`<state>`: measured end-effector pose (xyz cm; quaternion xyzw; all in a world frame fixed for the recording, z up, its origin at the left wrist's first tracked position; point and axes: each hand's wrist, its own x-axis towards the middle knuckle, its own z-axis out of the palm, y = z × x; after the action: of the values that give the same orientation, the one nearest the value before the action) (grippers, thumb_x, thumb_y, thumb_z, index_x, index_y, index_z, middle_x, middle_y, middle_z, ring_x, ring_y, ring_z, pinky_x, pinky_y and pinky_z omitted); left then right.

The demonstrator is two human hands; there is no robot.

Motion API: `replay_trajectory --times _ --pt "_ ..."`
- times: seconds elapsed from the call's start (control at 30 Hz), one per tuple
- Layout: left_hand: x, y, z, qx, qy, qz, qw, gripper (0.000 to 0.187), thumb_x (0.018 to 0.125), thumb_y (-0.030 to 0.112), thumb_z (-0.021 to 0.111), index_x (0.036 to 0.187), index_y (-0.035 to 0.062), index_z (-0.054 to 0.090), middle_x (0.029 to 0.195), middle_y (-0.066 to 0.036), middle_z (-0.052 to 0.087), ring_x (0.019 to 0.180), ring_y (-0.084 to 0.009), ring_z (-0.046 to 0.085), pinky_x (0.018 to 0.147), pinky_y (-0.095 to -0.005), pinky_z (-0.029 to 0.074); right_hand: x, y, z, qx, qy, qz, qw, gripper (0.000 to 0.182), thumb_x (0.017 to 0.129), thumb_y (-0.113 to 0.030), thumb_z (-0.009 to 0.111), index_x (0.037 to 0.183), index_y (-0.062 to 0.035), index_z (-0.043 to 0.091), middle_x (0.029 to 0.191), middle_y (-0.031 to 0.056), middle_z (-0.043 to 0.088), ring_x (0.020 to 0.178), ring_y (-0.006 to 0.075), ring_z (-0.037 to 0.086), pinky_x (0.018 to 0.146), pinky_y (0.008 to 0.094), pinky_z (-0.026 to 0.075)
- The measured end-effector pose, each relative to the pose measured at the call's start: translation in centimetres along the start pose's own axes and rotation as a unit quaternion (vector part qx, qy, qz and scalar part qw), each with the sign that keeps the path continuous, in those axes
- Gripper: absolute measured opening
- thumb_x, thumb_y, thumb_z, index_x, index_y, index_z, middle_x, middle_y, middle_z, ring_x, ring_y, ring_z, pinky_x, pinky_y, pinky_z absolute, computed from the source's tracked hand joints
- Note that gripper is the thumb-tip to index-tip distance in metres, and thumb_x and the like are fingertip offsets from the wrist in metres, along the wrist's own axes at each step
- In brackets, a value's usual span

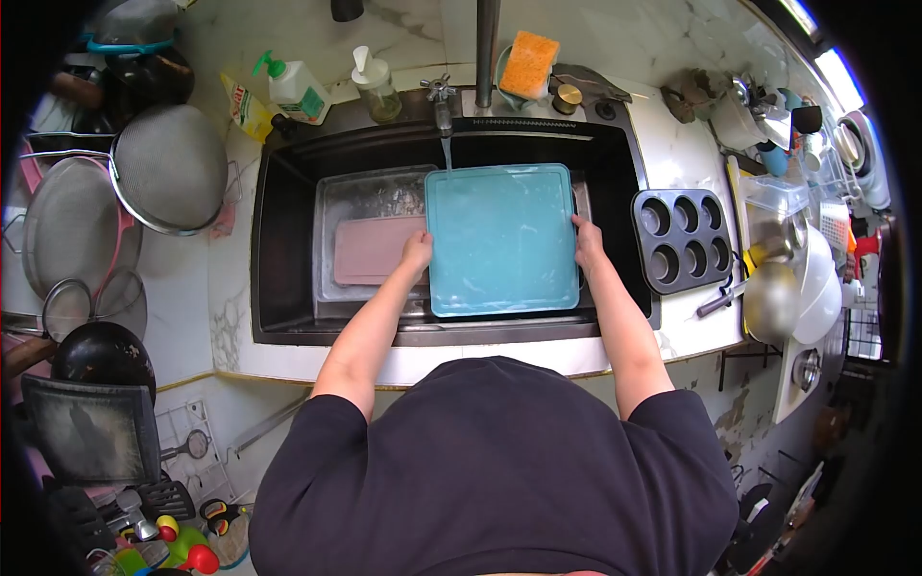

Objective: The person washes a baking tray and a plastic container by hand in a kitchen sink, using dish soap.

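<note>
A turquoise square tray [501,240] with a raised rim and whitish streaks is held over the black sink [288,312]. My left hand [417,250] grips its left edge, and my right hand [589,242] has hold of the right edge, with the fingers partly hidden behind it. Water runs from the faucet [442,108] down to the tray's upper left part. Below, in the sink basin, lies a clear rectangular container [329,206]. A flat pink rectangular piece [375,252] rests in that container, near my left hand.
On the right counter sits a dark muffin pan [684,240]. Behind the sink are an orange sponge [529,64], a green-topped pump bottle [299,94] and a glass soap dispenser [376,91]. Large sieves [171,168] hang at left; bowls [818,288] crowd the right.
</note>
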<state>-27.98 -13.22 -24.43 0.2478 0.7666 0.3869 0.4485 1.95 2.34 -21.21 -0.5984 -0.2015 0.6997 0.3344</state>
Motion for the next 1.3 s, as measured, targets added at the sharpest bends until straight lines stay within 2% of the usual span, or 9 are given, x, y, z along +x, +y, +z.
replay_trajectory --times 0.13,0.2,0.27,0.33,0.4,0.5,0.9,1.13,1.3 --pt "-0.2 0.3 -0.4 -0.038 0.025 0.022 0.999 0.027 0.086 0.022 0.043 0.098 0.0009 0.053 0.091 -0.014 0.058 0.084 -0.0237 0.055 0.071 -0.0325 0.042 0.1 0.7 0.3 -0.024 0.008 -0.001 1.0 0.031 0.081 -0.015 0.048 0.103 0.0072 0.05 0.098 0.0184 0.055 0.088 0.026 0.054 0.079 0.0362 0.042" --pt "0.1 0.4 -0.8 0.004 0.07 0.021 0.997 0.029 0.085 0.027 0.044 0.095 0.0013 0.055 0.086 -0.015 0.059 0.079 -0.0248 0.056 0.069 -0.0338 0.042 1.0 1.7 0.3 -0.02 -0.051 -0.002 0.999 0.03 0.085 -0.014 0.039 0.107 0.0065 0.045 0.101 0.0167 0.053 0.093 0.0248 0.051 0.084 0.0348 0.041" --pt "-0.2 0.9 -1.1 0.025 0.095 0.044 0.994 0.03 0.084 0.028 0.045 0.092 0.0012 0.055 0.083 -0.015 0.059 0.077 -0.0253 0.056 0.068 -0.0345 0.042 0.7 2.1 0.4 -0.027 -0.042 0.0 0.999 0.03 0.086 -0.014 0.038 0.109 0.0032 0.045 0.102 0.0145 0.053 0.096 0.0236 0.049 0.087 0.0342 0.038" --pt "-0.5 1.5 -1.4 0.046 0.121 0.066 0.989 0.031 0.084 0.03 0.045 0.09 0.0011 0.056 0.08 -0.016 0.059 0.074 -0.0258 0.057 0.066 -0.0353 0.042 0.8 2.7 0.7 -0.046 -0.095 0.012 0.994 0.035 0.083 -0.014 0.044 0.114 0.0019 0.042 0.107 0.0146 0.05 0.098 0.0253 0.048 0.084 0.0379 0.038" --pt "-0.8 2.1 -1.6 0.069 0.186 0.091 0.976 0.03 0.083 0.029 0.045 0.086 0.0014 0.057 0.077 -0.017 0.059 0.072 -0.0291 0.056 0.065 -0.037 0.042 -0.1 2.7 0.9 -0.105 -0.074 0.023 0.991 0.035 0.084 -0.018 0.043 0.117 -0.004 0.042 0.107 0.0102 0.051 0.094 0.0229 0.048 0.081 0.0362 0.038" --pt "-1.4 3.1 -2.3 0.115 0.19 0.12 0.967 0.029 0.083 0.028 0.045 0.085 0.0017 0.057 0.075 -0.019 0.059 0.07 -0.033 0.056 0.064 -0.0389 0.042 -1.1 2.3 1.5 -0.211 -0.066 0.078 0.972 0.036 0.086 -0.022 0.041 0.121 -0.0137 0.04 0.104 0.0035 0.052 0.083 0.0178 0.049 0.072 0.032 0.038" --pt "-1.3 3.1 -3.1 0.083 0.223 0.208 0.949 0.028 0.083 0.025 0.046 0.085 0.0008 0.058 0.074 -0.02 0.059 0.07 -0.0345 0.057 0.063 -0.0392 0.043 -0.7 2.2 1.3 -0.141 -0.157 0.026 0.977 0.036 0.087 -0.019 0.04 0.124 -0.0167 0.04 0.104 -0.0015 0.053 0.085 0.0121 0.048 0.075 0.0283 0.038" --pt "-0.5 1.9 -3.5 0.077 0.206 0.143 0.965 0.026 0.082 0.023 0.049 0.083 -0.0008 0.058 0.072 -0.018 0.059 0.068 -0.0308 0.058 0.062 -0.0369 0.043 -2.0 1.2 2.1 -0.109 -0.188 0.01 0.976 0.037 0.087 -0.016 0.039 0.125 -0.0172 0.04 0.111 -0.0009 0.051 0.098 0.0133 0.047 0.084 0.0289 0.036" --pt "0.0 0.9 -3.4 0.101 0.184 0.113 0.971 0.028 0.081 0.026 0.05 0.082 -0.0011 0.058 0.07 -0.017 0.059 0.067 -0.029 0.058 0.061 -0.0359 0.043 -2.6 0.6 2.6 -0.084 -0.203 -0.025 0.975 0.038 0.089 -0.011 0.035 0.126 -0.0106 0.036 0.116 0.004 0.047 0.102 0.0148 0.047 0.085 0.0279 0.04"
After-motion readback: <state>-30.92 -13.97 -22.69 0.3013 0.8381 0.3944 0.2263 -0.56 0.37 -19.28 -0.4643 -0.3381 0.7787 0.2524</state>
